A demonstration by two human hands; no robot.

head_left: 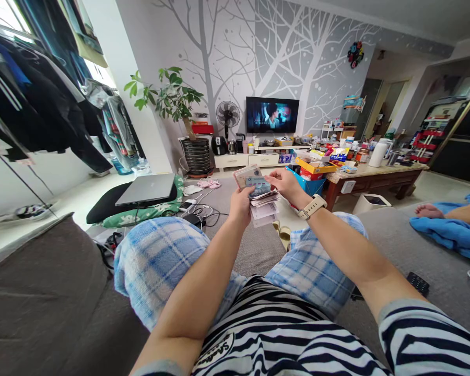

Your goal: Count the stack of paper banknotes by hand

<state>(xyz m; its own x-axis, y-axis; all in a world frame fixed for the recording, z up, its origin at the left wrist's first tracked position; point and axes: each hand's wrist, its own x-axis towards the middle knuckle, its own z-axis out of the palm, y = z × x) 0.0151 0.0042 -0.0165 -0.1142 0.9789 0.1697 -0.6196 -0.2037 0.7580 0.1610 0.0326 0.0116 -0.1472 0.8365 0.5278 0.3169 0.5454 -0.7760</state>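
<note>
A folded stack of banknotes is held up in front of me, above my lap. My left hand is closed round its lower left side, with the thumb pressed across the front note. That front note is bluish; pinkish notes fan out at the upper left, and pale purple ones hang down below. My right hand pinches the stack's upper right edge between thumb and fingers. How many notes it grips is too small to tell. A beige-strapped watch sits on my right wrist.
On the left, a silver laptop rests on a green cushion, with cables beside it. A cluttered coffee table stands to the right. Another person's foot lies on the sofa by a blue cloth.
</note>
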